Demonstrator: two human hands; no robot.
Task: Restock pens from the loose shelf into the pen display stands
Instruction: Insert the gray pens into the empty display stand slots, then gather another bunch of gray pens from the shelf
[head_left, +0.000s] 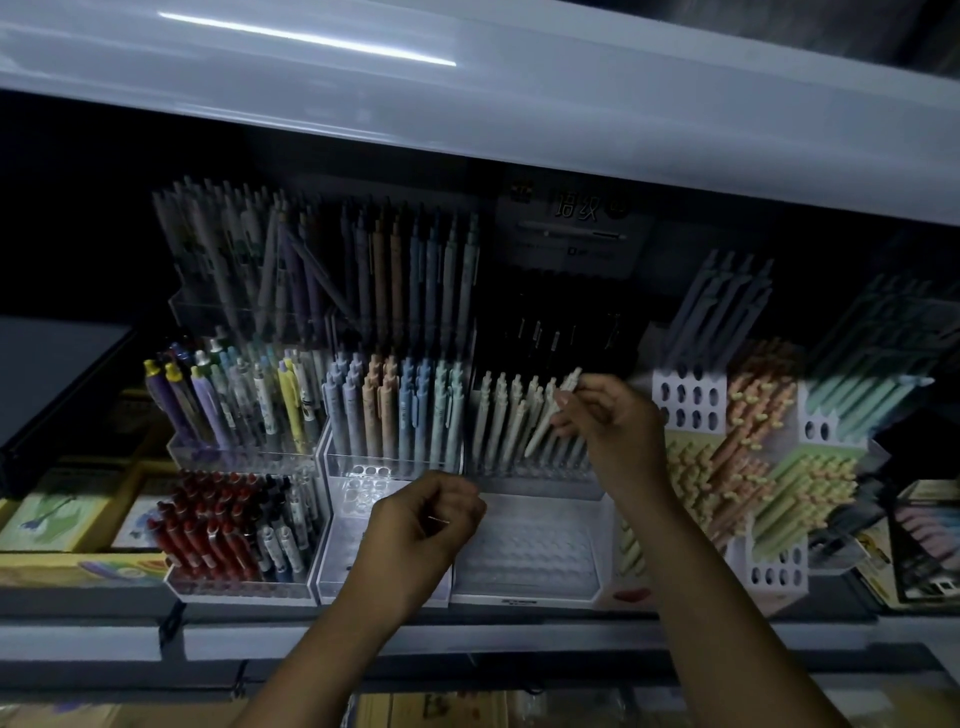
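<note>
right hand (605, 415) pinches cream pen (540, 434) | left hand (426, 519) curled

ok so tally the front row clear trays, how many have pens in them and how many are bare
with pens: 1, the red and black pen tray
bare, as far as shows: 2, the middle tray partly behind the left hand, and the right tray; the right hand pinches a cream pen in the row behind it
total: 3
</note>
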